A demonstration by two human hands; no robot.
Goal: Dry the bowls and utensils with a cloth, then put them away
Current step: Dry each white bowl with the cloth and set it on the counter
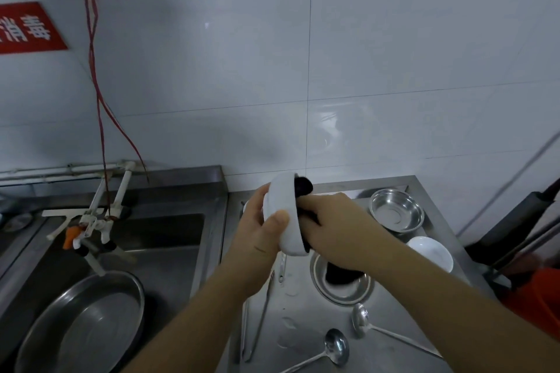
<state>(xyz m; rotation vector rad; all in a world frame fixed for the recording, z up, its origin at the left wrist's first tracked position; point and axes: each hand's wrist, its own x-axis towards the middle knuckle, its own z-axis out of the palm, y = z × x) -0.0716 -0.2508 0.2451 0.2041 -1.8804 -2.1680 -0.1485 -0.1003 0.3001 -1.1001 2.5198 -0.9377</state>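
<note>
My left hand [257, 230] grips a white bowl [283, 206] tipped on its side above the steel counter, thumb across its outer wall. My right hand [336, 227] holds a dark cloth [304, 187] pushed into the bowl's mouth; a tail of the cloth hangs down into a steel bowl [341, 291] below. On the counter lie a second steel bowl [397, 210], a white bowl [431, 251], two steel ladles [336, 345] [360, 319] and metal tongs [257, 321].
A sink [169, 233] sits to the left with a white tap [100, 221] over it and a large steel basin [81, 321] at its front. Red cords [97, 76] hang down the tiled wall. An orange bucket [533, 297] and dark handles stand at the right.
</note>
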